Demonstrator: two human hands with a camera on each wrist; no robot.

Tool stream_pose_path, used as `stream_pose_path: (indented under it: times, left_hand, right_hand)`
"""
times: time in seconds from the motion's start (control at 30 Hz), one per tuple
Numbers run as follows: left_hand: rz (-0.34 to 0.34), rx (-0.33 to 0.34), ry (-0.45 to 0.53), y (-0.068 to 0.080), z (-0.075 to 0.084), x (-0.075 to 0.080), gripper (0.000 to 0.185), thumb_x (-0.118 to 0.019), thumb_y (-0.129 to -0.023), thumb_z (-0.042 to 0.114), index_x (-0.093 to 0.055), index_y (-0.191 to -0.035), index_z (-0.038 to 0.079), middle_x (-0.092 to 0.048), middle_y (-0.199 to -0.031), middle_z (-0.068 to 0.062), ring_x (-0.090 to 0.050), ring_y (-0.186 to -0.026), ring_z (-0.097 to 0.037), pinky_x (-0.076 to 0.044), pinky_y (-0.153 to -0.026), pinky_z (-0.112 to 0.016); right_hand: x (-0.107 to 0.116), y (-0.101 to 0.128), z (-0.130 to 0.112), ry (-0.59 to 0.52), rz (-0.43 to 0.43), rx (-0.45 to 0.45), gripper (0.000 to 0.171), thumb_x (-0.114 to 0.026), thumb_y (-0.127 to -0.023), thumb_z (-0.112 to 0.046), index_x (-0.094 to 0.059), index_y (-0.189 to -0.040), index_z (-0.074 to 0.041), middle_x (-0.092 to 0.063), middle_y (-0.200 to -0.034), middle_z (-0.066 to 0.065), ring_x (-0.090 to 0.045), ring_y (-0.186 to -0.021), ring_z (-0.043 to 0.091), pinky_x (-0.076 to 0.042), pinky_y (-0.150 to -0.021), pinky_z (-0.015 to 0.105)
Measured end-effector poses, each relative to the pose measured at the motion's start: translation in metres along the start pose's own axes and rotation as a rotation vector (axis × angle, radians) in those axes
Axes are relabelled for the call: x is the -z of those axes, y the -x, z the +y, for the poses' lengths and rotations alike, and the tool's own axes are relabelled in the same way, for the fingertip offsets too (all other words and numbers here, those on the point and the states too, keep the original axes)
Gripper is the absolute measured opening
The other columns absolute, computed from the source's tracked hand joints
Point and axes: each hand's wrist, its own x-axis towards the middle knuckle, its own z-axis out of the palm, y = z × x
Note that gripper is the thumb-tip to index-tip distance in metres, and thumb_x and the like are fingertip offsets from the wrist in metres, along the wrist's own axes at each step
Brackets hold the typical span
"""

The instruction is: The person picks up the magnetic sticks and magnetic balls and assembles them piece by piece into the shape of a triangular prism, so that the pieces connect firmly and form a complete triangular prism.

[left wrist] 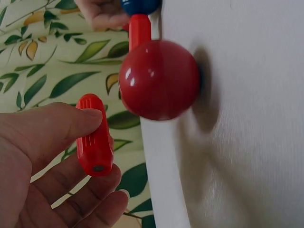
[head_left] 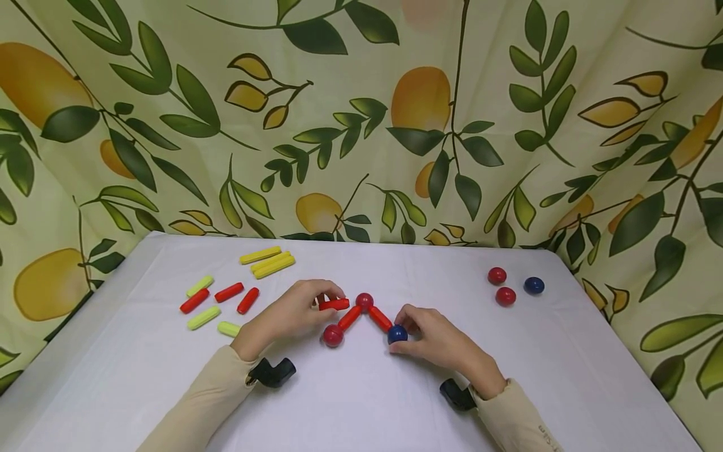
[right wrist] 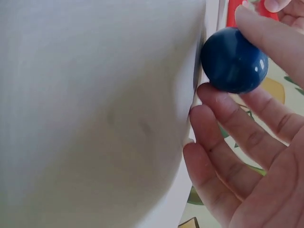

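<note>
In the head view, two red rods form a V shape on the table. A red ball (head_left: 364,302) joins them at the far point, another red ball (head_left: 333,335) ends the left rod (head_left: 350,318), and a blue ball (head_left: 398,334) ends the right rod (head_left: 380,318). My left hand (head_left: 294,307) pinches a separate red rod (left wrist: 94,137) between thumb and fingers, beside the far red ball. With thumb and fingers, my right hand (head_left: 437,339) holds the blue ball, which shows clearly in the right wrist view.
At the left lie loose red rods (head_left: 228,292), light green rods (head_left: 203,317) and longer yellow rods (head_left: 271,263). Two red balls (head_left: 505,296) and a blue ball (head_left: 533,285) sit at the right. A patterned curtain (head_left: 339,125) hangs behind the white table (head_left: 339,402).
</note>
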Motion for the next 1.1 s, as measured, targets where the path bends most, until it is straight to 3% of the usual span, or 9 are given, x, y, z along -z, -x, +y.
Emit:
stream_pose_path:
  times: [0.47,0.77,1.0,1.1]
  left_hand:
    - [-0.021,-0.109,0.036,0.001,0.019,-0.017,0.025,-0.074,-0.087,0.010,-0.070,-0.112,0.011,-0.068,-0.097,-0.001,-0.056,-0.084,-0.012,-0.051,-0.070,-0.019]
    - [-0.038,-0.125,0.002,0.003,0.026,-0.029,0.020,-0.073,-0.089,0.014,-0.072,-0.109,0.015,-0.068,-0.095,0.006,-0.055,-0.088,-0.011,-0.050,-0.079,-0.024]
    - [-0.043,-0.166,-0.017,0.002,0.026,-0.038,0.016,-0.074,-0.088,0.014,-0.072,-0.104,0.018,-0.066,-0.087,0.009,-0.053,-0.082,-0.008,-0.047,-0.075,-0.022]
    - [-0.056,-0.166,-0.023,0.002,0.026,-0.041,0.017,-0.075,-0.088,0.014,-0.073,-0.105,0.017,-0.068,-0.091,0.008,-0.054,-0.084,-0.009,-0.047,-0.076,-0.021]
  right_hand:
    - [0.004,0.001,0.004,0.018,-0.019,0.051,0.036,-0.084,-0.079,-0.027,-0.065,-0.106,-0.013,-0.068,-0.095,-0.007,-0.061,-0.091,0.010,-0.053,-0.084,0.029]
    - [0.002,0.001,0.002,0.026,-0.018,0.068,0.036,-0.084,-0.079,-0.026,-0.065,-0.107,-0.013,-0.068,-0.096,-0.007,-0.061,-0.091,0.010,-0.054,-0.085,0.029]
    - [0.000,0.000,0.000,0.023,-0.018,0.048,0.037,-0.084,-0.079,-0.027,-0.065,-0.108,-0.013,-0.069,-0.096,-0.007,-0.061,-0.092,0.010,-0.055,-0.086,0.031]
    - [-0.001,0.000,0.000,0.024,-0.017,0.052,0.036,-0.084,-0.079,-0.027,-0.066,-0.107,-0.013,-0.069,-0.096,-0.007,-0.061,-0.092,0.010,-0.055,-0.087,0.032]
